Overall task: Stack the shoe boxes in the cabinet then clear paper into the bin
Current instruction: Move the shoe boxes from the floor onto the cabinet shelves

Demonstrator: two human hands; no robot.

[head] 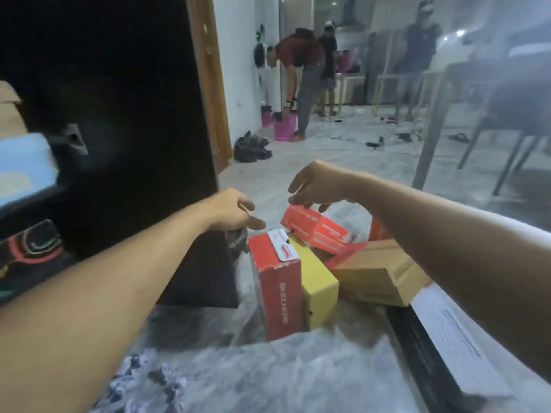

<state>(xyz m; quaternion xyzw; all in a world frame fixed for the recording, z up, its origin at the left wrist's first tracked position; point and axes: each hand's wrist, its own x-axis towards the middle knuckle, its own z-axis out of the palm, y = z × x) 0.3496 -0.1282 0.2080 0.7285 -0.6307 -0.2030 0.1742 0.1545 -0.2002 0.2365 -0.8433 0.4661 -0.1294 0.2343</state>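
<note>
Several shoe boxes lie in a pile on the marble floor. A red box (pixel 278 281) stands on its end at the front, with a yellow box (pixel 320 290) leaning against it. A second red box (pixel 316 231) lies open and tilted behind them, and a brown cardboard box (pixel 378 275) rests to the right. My left hand (pixel 235 210) hovers just above the upright red box, fingers loosely spread and holding nothing. My right hand (pixel 313 186) hangs over the open red box, fingertips near its top edge. The dark cabinet (pixel 125 114) stands to the left.
A white and black box (pixel 447 338) lies at the right front. A blue box (pixel 24 168) sits at the far left by the cabinet. Three people stand in the background beside a pink basket (pixel 286 126), chairs and table legs (pixel 432 138). Dark shoes (pixel 252 147) lie by the door frame.
</note>
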